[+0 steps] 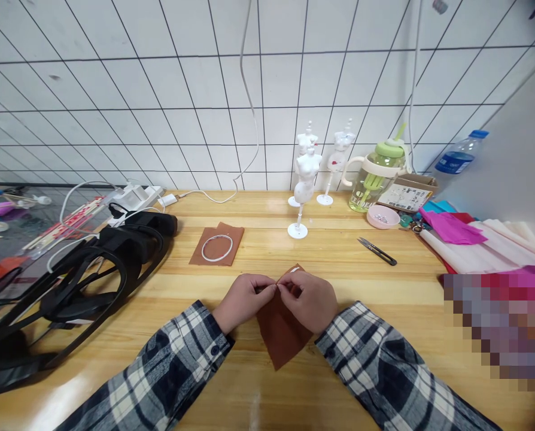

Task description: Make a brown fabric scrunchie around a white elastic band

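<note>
Two hands at the near middle of the worktop (384, 287): left hand (243, 299) and right hand (310, 299), fingertips pinched together on the top edge of a brown fabric piece (280, 338) lying flat beneath them. Farther left, a second brown patch (207, 254) carries a white ring (217, 247). Black snips (377, 251) lie to the right.
</note>
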`<state>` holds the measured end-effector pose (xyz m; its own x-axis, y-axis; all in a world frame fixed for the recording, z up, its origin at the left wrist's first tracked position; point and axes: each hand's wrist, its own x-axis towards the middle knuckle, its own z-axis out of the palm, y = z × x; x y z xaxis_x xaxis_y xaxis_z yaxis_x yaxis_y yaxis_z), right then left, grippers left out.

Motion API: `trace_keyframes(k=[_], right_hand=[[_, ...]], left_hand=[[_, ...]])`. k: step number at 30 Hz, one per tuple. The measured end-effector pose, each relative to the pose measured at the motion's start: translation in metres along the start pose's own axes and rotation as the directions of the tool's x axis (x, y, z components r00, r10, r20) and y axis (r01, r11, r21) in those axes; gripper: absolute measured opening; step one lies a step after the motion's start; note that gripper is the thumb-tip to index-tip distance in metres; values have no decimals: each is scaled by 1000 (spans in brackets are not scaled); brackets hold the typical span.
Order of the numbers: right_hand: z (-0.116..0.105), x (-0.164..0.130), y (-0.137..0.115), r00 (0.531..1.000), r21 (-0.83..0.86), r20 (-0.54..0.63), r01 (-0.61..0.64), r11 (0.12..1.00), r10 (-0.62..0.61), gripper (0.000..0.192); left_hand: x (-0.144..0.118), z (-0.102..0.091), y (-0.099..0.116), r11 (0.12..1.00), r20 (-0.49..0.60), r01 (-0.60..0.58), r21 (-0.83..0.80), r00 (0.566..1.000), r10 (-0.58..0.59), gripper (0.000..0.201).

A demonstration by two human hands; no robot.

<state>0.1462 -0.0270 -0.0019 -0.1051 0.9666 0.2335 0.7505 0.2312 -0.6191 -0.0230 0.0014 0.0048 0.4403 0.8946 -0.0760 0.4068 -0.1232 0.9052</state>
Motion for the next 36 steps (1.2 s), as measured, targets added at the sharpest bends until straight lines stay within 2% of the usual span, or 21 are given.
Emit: trace_keyframes(k=[5,9,12,14,16,19,21,23,26,31,36], right_hand=[[1,2,1,998,122,33,-65,990,61,9],[2,4,2,994,230,15,-111,967,111,8],[-2,7,6,985,336,-48,-143,931,168,9],[-5,10,10,967,422,-100,-174,890,236,10],[-7,13,17,943,510,-122,-208,835,309,11],[-7,18,28,910,639,-81,-266,722,407,16],[-6,21,35,882,709,-45,-303,637,469,19],[-6,23,40,853,759,-26,-323,566,522,21],[-10,27,48,820,795,-45,-316,517,571,21],[-29,33,62,764,778,-212,-246,578,610,19],[-46,39,77,737,787,-257,-216,578,625,18]], left_hand=[[0,0,0,999,9,1,35,1000,-2,29],[0,-1,-2,999,8,-16,28,1000,16,28],[-1,-2,-1,995,-1,-69,-79,998,69,24],[-3,-3,0,970,7,-91,-225,995,95,24],[-5,-5,1,907,23,-65,-416,996,82,24],[-8,-8,0,736,61,56,-675,998,-20,23],[-9,-12,-2,615,86,130,-778,991,-100,22],[-8,-17,-4,534,97,161,-830,985,-146,22],[-4,-27,-9,504,113,184,-844,979,-167,25],[4,-38,-19,480,121,196,-855,976,-183,25],[9,-39,-30,423,167,230,-876,969,-181,21]])
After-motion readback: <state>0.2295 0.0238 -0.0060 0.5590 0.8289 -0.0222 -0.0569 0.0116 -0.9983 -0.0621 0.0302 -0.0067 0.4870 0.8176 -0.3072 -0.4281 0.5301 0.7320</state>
